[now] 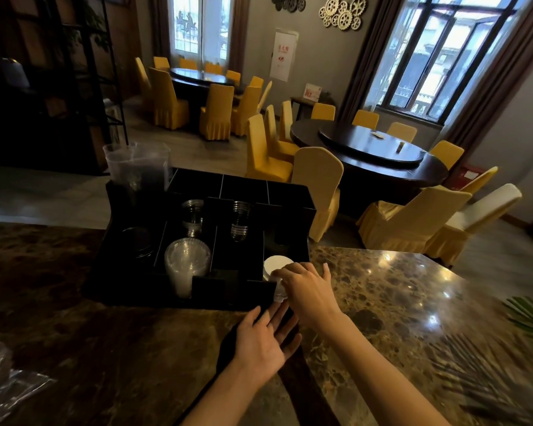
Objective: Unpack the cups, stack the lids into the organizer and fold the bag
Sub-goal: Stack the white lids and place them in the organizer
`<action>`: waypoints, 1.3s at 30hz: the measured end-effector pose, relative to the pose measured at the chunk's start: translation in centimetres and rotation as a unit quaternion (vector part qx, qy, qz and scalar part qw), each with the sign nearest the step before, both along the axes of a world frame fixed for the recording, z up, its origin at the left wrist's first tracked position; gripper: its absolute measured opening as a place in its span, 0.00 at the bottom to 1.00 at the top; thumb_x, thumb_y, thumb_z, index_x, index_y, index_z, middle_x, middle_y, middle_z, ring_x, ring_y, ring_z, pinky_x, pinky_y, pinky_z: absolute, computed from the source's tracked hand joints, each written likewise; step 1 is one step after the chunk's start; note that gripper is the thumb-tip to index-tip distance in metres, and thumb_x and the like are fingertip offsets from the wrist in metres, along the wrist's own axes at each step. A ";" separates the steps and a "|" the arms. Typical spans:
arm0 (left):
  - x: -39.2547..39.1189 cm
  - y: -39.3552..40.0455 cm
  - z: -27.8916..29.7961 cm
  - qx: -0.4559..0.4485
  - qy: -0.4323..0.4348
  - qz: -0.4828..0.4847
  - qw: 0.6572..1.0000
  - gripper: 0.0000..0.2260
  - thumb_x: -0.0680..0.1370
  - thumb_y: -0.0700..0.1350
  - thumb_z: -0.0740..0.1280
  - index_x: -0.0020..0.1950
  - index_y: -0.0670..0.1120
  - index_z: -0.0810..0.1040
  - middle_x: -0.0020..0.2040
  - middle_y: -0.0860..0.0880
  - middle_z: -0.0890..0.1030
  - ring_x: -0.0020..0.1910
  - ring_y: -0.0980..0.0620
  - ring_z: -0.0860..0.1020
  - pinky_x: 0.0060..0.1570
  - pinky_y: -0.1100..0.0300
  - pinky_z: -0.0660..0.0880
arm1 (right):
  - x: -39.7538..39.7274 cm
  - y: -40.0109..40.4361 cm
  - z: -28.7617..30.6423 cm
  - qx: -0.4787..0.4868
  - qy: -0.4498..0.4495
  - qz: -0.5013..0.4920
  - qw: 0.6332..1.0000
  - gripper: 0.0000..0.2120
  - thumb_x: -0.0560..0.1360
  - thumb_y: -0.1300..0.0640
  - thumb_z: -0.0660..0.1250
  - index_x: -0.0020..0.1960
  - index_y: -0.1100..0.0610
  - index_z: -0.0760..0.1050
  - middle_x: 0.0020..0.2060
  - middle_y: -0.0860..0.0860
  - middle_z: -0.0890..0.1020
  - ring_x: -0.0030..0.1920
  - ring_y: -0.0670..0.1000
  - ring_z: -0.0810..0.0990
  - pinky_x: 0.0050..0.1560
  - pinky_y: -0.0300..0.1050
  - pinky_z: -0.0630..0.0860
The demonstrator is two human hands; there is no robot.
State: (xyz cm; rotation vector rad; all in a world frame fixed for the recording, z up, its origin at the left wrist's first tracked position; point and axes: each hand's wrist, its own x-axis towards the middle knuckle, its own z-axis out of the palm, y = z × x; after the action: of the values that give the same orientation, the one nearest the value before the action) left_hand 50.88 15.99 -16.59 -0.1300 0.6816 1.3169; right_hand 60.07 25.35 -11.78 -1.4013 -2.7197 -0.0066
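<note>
A black organizer [154,272] stands on the marble counter. Its front right slot holds a stack of white lids [276,262]. My right hand [305,287] rests on top of that stack, its fingers curled round the lids' near edge. My left hand [263,339] lies flat and palm-up on the counter just in front of the organizer, fingers straight, holding nothing. A stack of clear dome lids [186,262] fills the front middle slot. Clear cups [240,219] and another clear stack [193,215] sit in the slots behind. Tall clear cups [136,164] stand at the organizer's back left.
A crumpled clear plastic bag [0,376] lies at the counter's left edge. Green palm leaves [530,321] reach in from the right. Beyond the counter [397,302] are round dark tables and yellow-covered chairs [317,176].
</note>
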 end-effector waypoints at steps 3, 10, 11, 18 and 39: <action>-0.3 -0.3 0.0 0.020 0.100 -0.043 0.994 0.21 0.85 0.55 0.51 0.70 0.48 0.76 0.67 0.48 0.79 0.66 0.43 0.75 0.65 0.44 0.68 | 0.3 -0.4 0.3 -0.002 0.025 0.004 1.000 0.26 0.81 0.56 0.65 0.77 0.43 0.66 0.74 0.45 0.71 0.77 0.53 0.64 0.78 0.71 0.52; -2.2 -2.4 0.2 0.114 0.517 -0.138 0.837 0.16 0.85 0.50 0.58 0.73 0.57 0.70 0.74 0.54 0.72 0.63 0.55 0.75 0.58 0.56 0.71 | 1.8 -2.3 1.2 0.021 0.135 0.030 0.990 0.23 0.81 0.53 0.65 0.76 0.48 0.70 0.76 0.48 0.71 0.77 0.51 0.67 0.78 0.54 0.62; -2.7 -2.7 0.4 0.126 0.551 -0.137 0.814 0.17 0.85 0.49 0.59 0.75 0.57 0.69 0.75 0.53 0.71 0.66 0.56 0.74 0.61 0.58 0.70 | 2.0 -2.6 1.5 0.030 0.149 0.032 0.988 0.23 0.81 0.52 0.65 0.75 0.48 0.70 0.75 0.49 0.71 0.76 0.51 0.67 0.76 0.52 0.65; -6.9 -6.2 3.3 0.204 0.771 -0.123 0.591 0.24 0.84 0.50 0.62 0.79 0.57 0.61 0.79 0.58 0.62 0.76 0.61 0.60 0.74 0.61 0.60 | 2.0 -4.9 3.7 0.068 0.209 0.033 0.975 0.21 0.83 0.50 0.64 0.75 0.48 0.72 0.76 0.49 0.70 0.77 0.52 0.67 0.73 0.51 0.70; -20.2 -19.1 10.4 0.159 0.924 -0.046 0.344 0.27 0.83 0.55 0.59 0.81 0.60 0.54 0.82 0.60 0.49 0.81 0.58 0.40 0.78 0.54 0.48 | -9.4 -14.1 7.3 0.057 0.273 0.130 0.952 0.24 0.83 0.47 0.64 0.78 0.45 0.67 0.78 0.46 0.67 0.79 0.49 0.62 0.75 0.51 0.66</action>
State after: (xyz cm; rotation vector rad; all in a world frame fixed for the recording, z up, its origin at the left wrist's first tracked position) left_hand 30.72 -3.12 -6.17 2.0831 2.1756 0.8670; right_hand 50.70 11.29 -4.51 -0.8419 -2.3619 0.2061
